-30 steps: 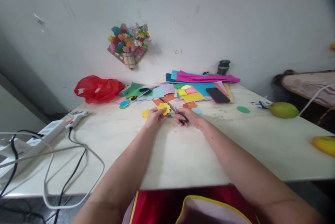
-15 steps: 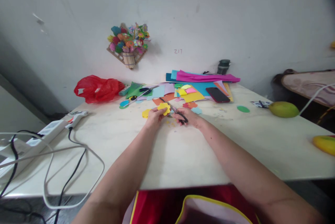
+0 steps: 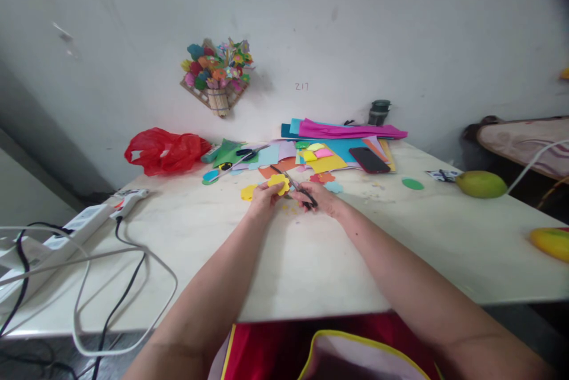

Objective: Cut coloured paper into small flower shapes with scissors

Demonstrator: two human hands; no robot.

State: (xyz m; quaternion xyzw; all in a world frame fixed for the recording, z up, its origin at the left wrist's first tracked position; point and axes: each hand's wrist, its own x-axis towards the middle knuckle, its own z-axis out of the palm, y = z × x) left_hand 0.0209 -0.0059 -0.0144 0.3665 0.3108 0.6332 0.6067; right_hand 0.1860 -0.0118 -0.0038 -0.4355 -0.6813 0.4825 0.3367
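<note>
A yellow flower-shaped cutout (image 3: 278, 183) is pinched between the thumb and fingers of my left hand (image 3: 264, 199). My right hand (image 3: 322, 196) grips black-handled scissors (image 3: 306, 197), whose blades point up and left, close beside the cutout's right edge. Whether the blades touch it I cannot tell. Another yellow piece (image 3: 248, 192) lies just left of my left hand. Beyond my right hand are an orange-red flower cutout (image 3: 323, 178) and a light blue cutout (image 3: 334, 187). Small yellow scraps (image 3: 290, 209) are scattered on the table below the hands.
Coloured sheets (image 3: 278, 155), a second pair of scissors (image 3: 249, 153) and a phone (image 3: 370, 159) lie at the back. A red plastic bag (image 3: 166, 150) sits back left. Power strips (image 3: 84, 223) with loose cables occupy the left. A green mango (image 3: 481, 184) rests at right.
Both hands stay almost in place; the scissors and the yellow cutout show hardly any shift. The whole view has moved very slightly.
</note>
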